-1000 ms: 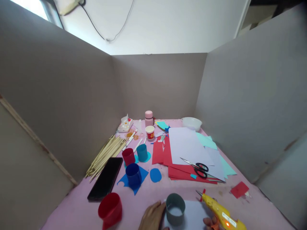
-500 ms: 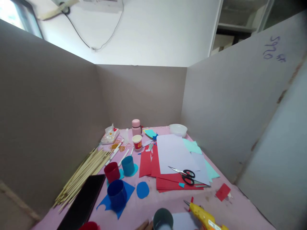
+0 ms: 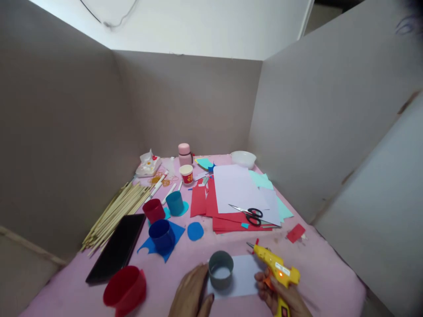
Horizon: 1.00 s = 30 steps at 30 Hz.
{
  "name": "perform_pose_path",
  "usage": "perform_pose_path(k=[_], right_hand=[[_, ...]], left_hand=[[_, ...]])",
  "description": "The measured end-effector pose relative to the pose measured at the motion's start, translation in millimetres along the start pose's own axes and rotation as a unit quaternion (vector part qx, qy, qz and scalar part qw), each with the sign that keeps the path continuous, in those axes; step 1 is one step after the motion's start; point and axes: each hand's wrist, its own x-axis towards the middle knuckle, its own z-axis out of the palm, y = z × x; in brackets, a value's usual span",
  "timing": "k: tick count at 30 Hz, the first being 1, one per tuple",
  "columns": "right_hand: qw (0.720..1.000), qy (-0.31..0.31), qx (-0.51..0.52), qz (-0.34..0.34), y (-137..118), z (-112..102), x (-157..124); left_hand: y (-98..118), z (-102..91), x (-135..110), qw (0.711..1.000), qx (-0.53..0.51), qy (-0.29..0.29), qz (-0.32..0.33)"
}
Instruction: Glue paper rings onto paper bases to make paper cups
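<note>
A grey paper ring [image 3: 220, 270] stands upright on a white sheet of paper [image 3: 244, 275] at the near edge of the table. My left hand [image 3: 191, 290] rests against the ring's left side, fingers stretched forward and thumb apart at the paper's near left corner. In my right hand [image 3: 274, 288] is a yellow hot glue gun [image 3: 276, 264], gripped by its handle with fingers at the orange trigger. Its small light glows orange, and the nozzle points up and left, beyond the white sheet.
A red paper ring [image 3: 124, 288] and a black phone-like slab [image 3: 117, 248] lie at left, near wooden sticks [image 3: 115, 215]. Blue [image 3: 161, 235], dark red [image 3: 153, 210] and teal [image 3: 175, 203] rings stand behind. Scissors [image 3: 249, 213] lie on stacked paper. Grey partitions [image 3: 191, 101] enclose the table.
The view has tilted down, bringing both hands and the whole grey ring into sight. The glue gun, lying low in view before, is now clearly held in my right hand.
</note>
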Motion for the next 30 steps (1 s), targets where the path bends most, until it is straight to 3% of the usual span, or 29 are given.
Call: perform_pose_path(k=[2, 5, 8, 11, 19, 25, 30], right_hand=[[1.000, 0.008, -0.001, 0.002, -2, 2, -4], [1.000, 0.016, -0.003, -0.001, -5, 7, -8], [1.000, 0.018, -0.006, -0.007, -6, 11, -11], [1.000, 0.019, -0.009, -0.009, -7, 13, -14], [0.999, 0.031, -0.005, -0.022, -6, 17, -16], [0.999, 0.046, -0.009, -0.023, -5, 14, -14], [0.999, 0.048, -0.016, -0.004, -7, 12, -15]], left_hand=[[8, -5.3, 0, 1.000, -0.015, -0.007, -0.014], [21, -11.8, 2, 0.990, -0.079, -0.042, -0.106], [37, -12.7, 6, 0.964, -0.173, -0.014, -0.202], [54, -6.8, 13, 0.936, -0.251, 0.022, -0.245], [86, 13.2, 29, 0.920, -0.301, 0.084, -0.238], [86, 20.2, 34, 0.919, -0.306, 0.142, -0.203], [83, 19.7, 39, 0.913, -0.308, 0.123, -0.239]])
